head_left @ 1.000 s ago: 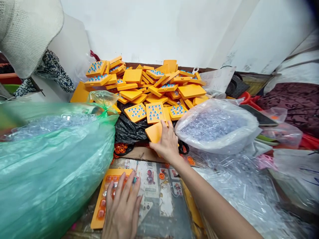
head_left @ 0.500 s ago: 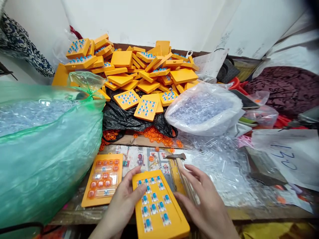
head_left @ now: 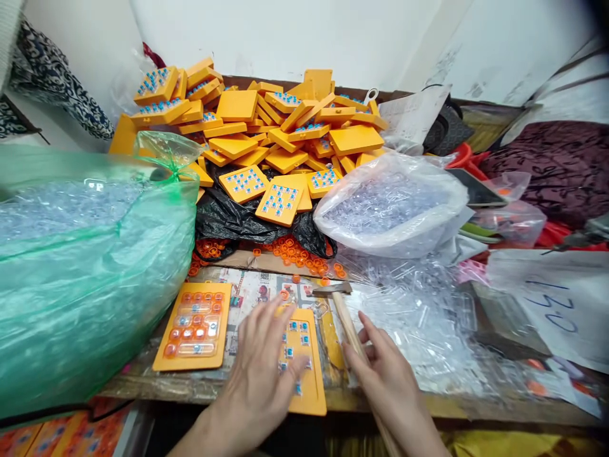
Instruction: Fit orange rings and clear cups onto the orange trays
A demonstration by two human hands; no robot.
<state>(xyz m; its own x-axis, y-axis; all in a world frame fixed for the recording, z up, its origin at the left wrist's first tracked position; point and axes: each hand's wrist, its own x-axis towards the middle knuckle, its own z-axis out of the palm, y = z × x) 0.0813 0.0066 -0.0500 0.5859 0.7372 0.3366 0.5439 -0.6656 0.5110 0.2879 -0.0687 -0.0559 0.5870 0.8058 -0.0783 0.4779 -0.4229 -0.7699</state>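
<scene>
A yellow keypad-like board [head_left: 311, 390] with blue-topped switches lies on the workbench near its front edge. My left hand [head_left: 264, 349] rests over the board's left side with the fingers stretched out, hiding many of the switches. The hammer [head_left: 346, 317] lies to the right of this board, its metal head pointing away from me. My right hand [head_left: 387, 381] has its thumb and fingers around the wooden handle, which shows again below the hand. Left of my left hand is another yellow board [head_left: 190, 362], fitted with orange and clear caps.
Yellow boards [head_left: 238, 105] are heaped at the back against the wall. A green bag [head_left: 95, 298] of clear parts bulges at left; a white bag [head_left: 390, 203] of clear parts stands behind loose clear pieces [head_left: 423, 324]. Orange caps [head_left: 295, 254] lie scattered along a black bag [head_left: 228, 219].
The switch board has gone from my left hand's grip down onto the bench, and that hand now lies over it. My right hand has left the board's side and closed around the hammer handle.
</scene>
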